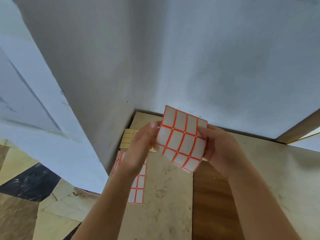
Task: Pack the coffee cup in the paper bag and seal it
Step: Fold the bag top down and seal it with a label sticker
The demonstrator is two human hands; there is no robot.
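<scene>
Head view, nearest first: two bare forearms come up from the bottom edge, meeting at mid-frame. Left hand [141,146] w/ fingers curled, thumb on top, pinching the left edge of a sticker sheet [181,139]. Right hand [219,146] grips the sheet's right edge, fingers wrapped behind it, thumb at the front. Sheet held up off the surface, tilted, slightly bowed; white rectangular labels w/ orange-red borders in a grid.

Below the left hand & forearm, a 2nd sheet of the same orange-bordered labels [138,191] lies flat on the beige marbled counter [164,196], partly hidden by the arm. Just behind the left hand, a yellowish label sheet [127,137] lies near the wall corner.

Dark wood-grain strip [211,201] runs along the counter under the right forearm, beige surface on both sides of it.

Brown paper bag [57,208] lies bottom left, flat & creased, well apart from the hands. Coffee cup: not in frame, can't tell where it is.

Grey-white walls [190,58] meet in a corner behind the counter; wood trim [297,127] at the right edge.
</scene>
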